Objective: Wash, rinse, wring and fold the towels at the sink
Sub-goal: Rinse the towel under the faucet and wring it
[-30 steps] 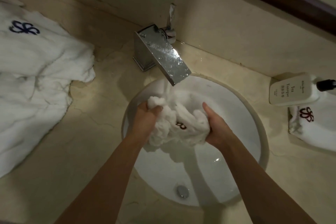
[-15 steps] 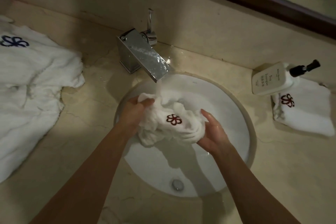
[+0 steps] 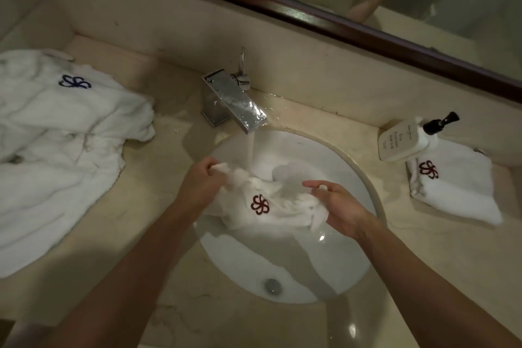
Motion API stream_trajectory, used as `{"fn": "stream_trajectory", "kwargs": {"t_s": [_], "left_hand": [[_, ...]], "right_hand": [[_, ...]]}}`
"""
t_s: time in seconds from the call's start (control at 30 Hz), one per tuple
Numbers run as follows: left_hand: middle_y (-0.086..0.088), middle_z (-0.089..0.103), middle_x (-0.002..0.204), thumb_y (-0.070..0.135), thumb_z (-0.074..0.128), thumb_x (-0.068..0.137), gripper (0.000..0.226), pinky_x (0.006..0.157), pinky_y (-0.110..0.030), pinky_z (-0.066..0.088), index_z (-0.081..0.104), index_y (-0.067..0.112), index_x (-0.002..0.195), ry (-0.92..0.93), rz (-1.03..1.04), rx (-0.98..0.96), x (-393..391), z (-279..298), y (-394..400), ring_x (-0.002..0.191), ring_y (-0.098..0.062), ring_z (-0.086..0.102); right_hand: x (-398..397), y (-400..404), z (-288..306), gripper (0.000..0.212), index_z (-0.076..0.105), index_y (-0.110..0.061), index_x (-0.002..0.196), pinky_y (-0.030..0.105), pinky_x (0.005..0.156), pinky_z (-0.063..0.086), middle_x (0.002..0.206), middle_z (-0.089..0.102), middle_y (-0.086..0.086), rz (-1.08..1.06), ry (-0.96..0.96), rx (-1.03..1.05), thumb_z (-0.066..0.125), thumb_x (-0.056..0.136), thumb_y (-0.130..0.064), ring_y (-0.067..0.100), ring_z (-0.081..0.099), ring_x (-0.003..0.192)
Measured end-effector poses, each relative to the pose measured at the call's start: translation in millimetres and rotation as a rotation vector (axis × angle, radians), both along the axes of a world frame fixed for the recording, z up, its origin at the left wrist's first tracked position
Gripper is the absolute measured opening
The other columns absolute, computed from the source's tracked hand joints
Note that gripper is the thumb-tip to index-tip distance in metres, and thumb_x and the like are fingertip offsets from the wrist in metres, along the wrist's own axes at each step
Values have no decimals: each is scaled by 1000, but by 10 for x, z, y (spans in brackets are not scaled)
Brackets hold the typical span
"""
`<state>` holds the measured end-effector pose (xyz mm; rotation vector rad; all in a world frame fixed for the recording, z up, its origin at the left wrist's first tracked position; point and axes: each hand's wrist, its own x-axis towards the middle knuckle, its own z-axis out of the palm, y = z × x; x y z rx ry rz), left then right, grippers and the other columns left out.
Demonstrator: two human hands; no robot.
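A wet white towel (image 3: 271,206) with a dark red flower logo hangs over the round white sink (image 3: 364,178), under the water running from the chrome tap (image 3: 234,102). My left hand (image 3: 197,181) grips the towel's left end in a fist. At the towel's right end, my right hand (image 3: 336,203) holds a bunched fold with the thumb on top. The cloth is stretched out between both hands, logo facing up.
A large crumpled white towel (image 3: 56,150) with a blue logo covers the counter on the left. On the right lies a folded white towel (image 3: 457,186) with a red logo, and a white pump bottle (image 3: 406,138) leans on it. The drain (image 3: 272,285) sits at the basin's near side.
My hands have moved apart and the towel has gone from a tight bunch to a spread strip with its logo showing. The view has shifted, so the sink sits further right.
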<state>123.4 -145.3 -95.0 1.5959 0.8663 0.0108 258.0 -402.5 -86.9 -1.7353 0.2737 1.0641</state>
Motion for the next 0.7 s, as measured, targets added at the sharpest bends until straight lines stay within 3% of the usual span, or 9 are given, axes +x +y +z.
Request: {"fn": "stream_trajectory", "kwargs": {"t_s": [0.1, 0.17, 0.23, 0.3, 0.37, 0.47, 0.53, 0.6, 0.7], "left_hand": [[-2, 64, 97, 25, 63, 59, 49, 62, -25, 45, 58, 19, 107, 36, -65, -26, 59, 157, 88, 79, -15, 59], [-1, 62, 99, 27, 78, 68, 46, 61, -22, 44, 56, 21, 108, 180, -281, 66, 79, 183, 133, 80, -13, 59], [-4, 65, 93, 37, 83, 61, 47, 59, -24, 43, 64, 14, 97, 296, -478, 295, 67, 165, 164, 79, -17, 61], [-10, 68, 84, 52, 71, 58, 52, 62, -31, 40, 69, 7, 83, 247, -590, 454, 79, 159, 136, 79, -24, 63], [-8, 67, 89, 48, 65, 81, 39, 68, -29, 36, 69, 9, 87, 193, -546, 526, 105, 199, 92, 87, -25, 62], [-3, 61, 98, 35, 55, 96, 26, 74, -28, 36, 64, 13, 106, 102, -324, 479, 159, 358, 16, 91, -22, 56], [-2, 61, 95, 44, 56, 83, 38, 69, -28, 40, 61, 13, 103, 60, -171, 270, 147, 426, 12, 85, -20, 57], [-5, 63, 90, 40, 60, 63, 43, 61, -27, 44, 60, 15, 98, 18, -46, 67, 105, 453, 16, 75, -17, 58], [-5, 61, 93, 33, 77, 51, 60, 62, -27, 47, 56, 16, 105, 72, -124, -5, 66, 400, 44, 76, -15, 58]], "right_hand": [[51, -58, 113, 25, 73, -18, 114, 45, 108, 45, 127, 65, 16, 124, -30, -59, 65, 91, -18, 28, 62, 116], [78, -46, 272, 51, 71, -19, 115, 43, 112, 41, 130, 63, 8, 271, -35, -129, 80, 67, -35, 24, 57, 122], [80, 27, 423, 70, 65, -17, 121, 33, 104, 38, 128, 58, 1, 523, -81, -282, 87, 61, -45, 19, 52, 123], [33, 140, 515, 58, 64, -12, 123, 28, 91, 40, 123, 60, 3, 853, -181, -475, 83, 75, -38, 24, 56, 117], [-12, 274, 556, 42, 65, -8, 122, 26, 82, 44, 125, 63, 9, 1032, -361, -612, 76, 85, -26, 26, 61, 113], [52, 257, 533, 30, 60, -11, 122, 28, 78, 45, 113, 63, 8, 898, -558, -525, 65, 96, -25, 23, 62, 99], [111, 164, 598, 12, 57, -16, 107, 28, 68, 45, 93, 60, 4, 604, -575, -300, 62, 98, -23, 17, 58, 78], [149, 73, 682, 7, 55, -17, 95, 27, 63, 45, 83, 58, 2, 368, -566, -144, 62, 97, -18, 14, 55, 69], [197, -14, 721, 8, 57, -16, 97, 48, 73, 52, 88, 60, 8, 194, -518, -69, 60, 90, -17, 23, 60, 75]]}}
